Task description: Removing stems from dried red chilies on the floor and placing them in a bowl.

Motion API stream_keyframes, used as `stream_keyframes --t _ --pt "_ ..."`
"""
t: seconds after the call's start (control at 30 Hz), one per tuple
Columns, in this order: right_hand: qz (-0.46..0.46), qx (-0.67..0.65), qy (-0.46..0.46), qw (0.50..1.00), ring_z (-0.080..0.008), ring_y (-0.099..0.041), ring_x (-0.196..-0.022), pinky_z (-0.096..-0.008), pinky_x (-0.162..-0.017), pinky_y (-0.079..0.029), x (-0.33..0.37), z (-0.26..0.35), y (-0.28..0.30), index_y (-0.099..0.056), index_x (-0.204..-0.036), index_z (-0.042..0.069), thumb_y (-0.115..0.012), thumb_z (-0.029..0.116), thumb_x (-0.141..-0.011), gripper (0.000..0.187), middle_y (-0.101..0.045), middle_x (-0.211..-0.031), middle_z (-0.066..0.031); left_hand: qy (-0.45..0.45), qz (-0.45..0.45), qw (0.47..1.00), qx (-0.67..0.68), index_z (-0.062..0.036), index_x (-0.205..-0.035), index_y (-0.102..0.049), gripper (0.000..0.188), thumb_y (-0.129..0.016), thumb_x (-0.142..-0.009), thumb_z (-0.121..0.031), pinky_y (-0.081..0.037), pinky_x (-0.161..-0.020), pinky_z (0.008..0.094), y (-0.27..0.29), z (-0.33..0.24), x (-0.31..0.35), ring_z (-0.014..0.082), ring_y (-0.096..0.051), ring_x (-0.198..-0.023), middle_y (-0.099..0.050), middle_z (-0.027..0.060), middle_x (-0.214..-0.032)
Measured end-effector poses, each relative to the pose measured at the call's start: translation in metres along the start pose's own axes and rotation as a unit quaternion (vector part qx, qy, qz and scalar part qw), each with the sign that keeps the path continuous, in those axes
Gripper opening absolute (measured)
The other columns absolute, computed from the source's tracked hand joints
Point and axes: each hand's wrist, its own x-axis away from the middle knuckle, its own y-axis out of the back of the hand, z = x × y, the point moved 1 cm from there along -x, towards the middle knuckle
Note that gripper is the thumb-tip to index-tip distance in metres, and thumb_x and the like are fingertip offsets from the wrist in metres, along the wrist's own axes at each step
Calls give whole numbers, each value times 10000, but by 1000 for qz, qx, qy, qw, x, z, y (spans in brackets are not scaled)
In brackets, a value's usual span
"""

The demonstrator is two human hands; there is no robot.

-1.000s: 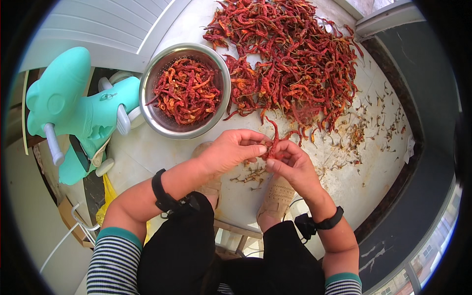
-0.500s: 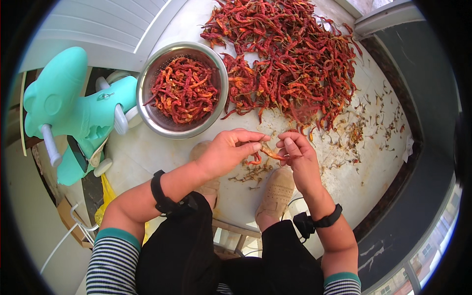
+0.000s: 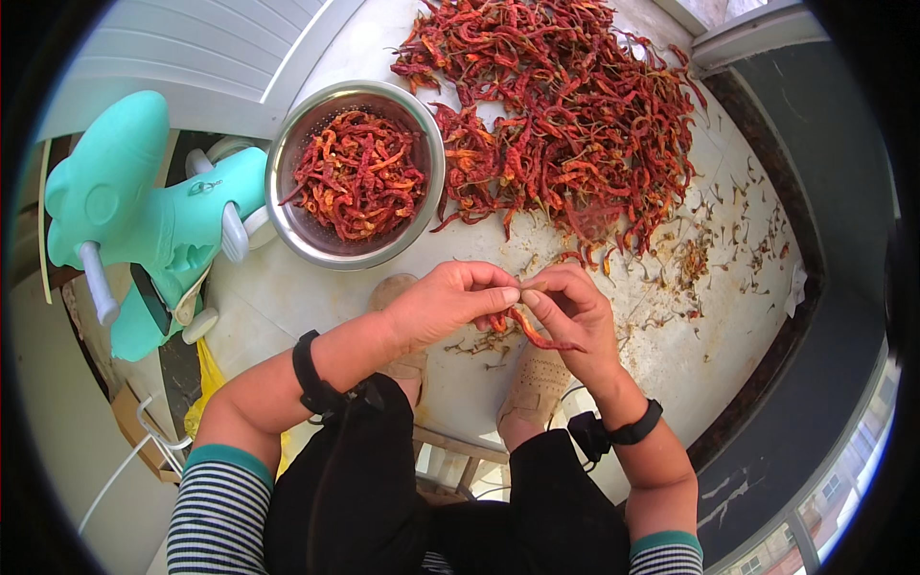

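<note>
My left hand (image 3: 452, 305) is closed, its thumb and forefinger pinching dried red chilies. One long chili (image 3: 544, 334) slants down from the fingertips, its tip passing in front of my right palm. Part of another chili (image 3: 498, 320) shows curled beneath the left fingers. My right hand (image 3: 577, 318) meets the left one, thumb and forefinger pinched at the upper end of the long chili; the stem there is too small to make out. Beyond my left hand stands a steel bowl (image 3: 278, 182) holding stemless-looking dried chilies (image 3: 359, 177). A large heap of dried chilies (image 3: 565, 115) spreads over the far floor.
Loose stems (image 3: 743, 225) lie scattered at the right, with more near my shoes (image 3: 539, 388). A turquoise ride-on toy (image 3: 144, 211) stands left of the bowl. A yellow bag (image 3: 206, 383) sits below it. A dark wall panel (image 3: 843, 172) bounds the right side.
My right hand has shifted slightly left and turned, and its fingertips now touch the left ones. The long chili hangs more steeply, its upper end between both hands.
</note>
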Motion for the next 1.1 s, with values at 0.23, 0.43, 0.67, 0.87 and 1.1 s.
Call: stream_keyframes --t 0.23,0.43,0.67,0.87,1.1 --pt "51 -111 -115 986 -81 -540 -803 -217 -731 -440 2 -10 1 -650 -969 41 -665 117 -926 88 -571 -942 -3 -27 24 999 -23 -30 -1035 -656 161 -625 -960 -168 -474 -717 232 3 7 -1 69 -567 -771 -634 -6 -882" --pt "82 -380 -319 865 -44 -475 -674 -199 -617 -377 1 -19 -1 -622 -961 91 -645 153 -941 69 -559 -761 47 -146 16 949 -278 -17 -1007 -641 132 -610 -965 -139 -462 -715 223 3 -1 5 58 -550 -772 -616 -18 -889" --pt "129 -55 -332 933 -29 -462 -658 -203 -624 -394 6 -20 22 -653 -870 75 -661 308 -938 243 -558 -768 54 -73 -4 996 -47 -19 -1045 -629 137 -594 -978 -133 -468 -725 224 12 6 -2 51 -547 -778 -603 -21 -885" --pt "144 -109 -314 932 -20 -465 -671 -196 -604 -371 2 8 5 -666 -940 57 -660 344 -939 287 -572 -760 67 -119 12 989 -90 -20 -1053 -620 140 -605 -973 -134 -472 -756 224 13 11 -3 56 -553 -841 -604 -9 -945" --pt "137 -165 -342 915 -19 -470 -649 -167 -565 -345 2 -3 2 -626 -961 66 -679 243 -925 188 -580 -757 63 -201 -69 976 -44 -34 -1057 -608 129 -585 -984 -139 -477 -782 226 7 4 -3 66 -563 -944 -594 26 -1067"
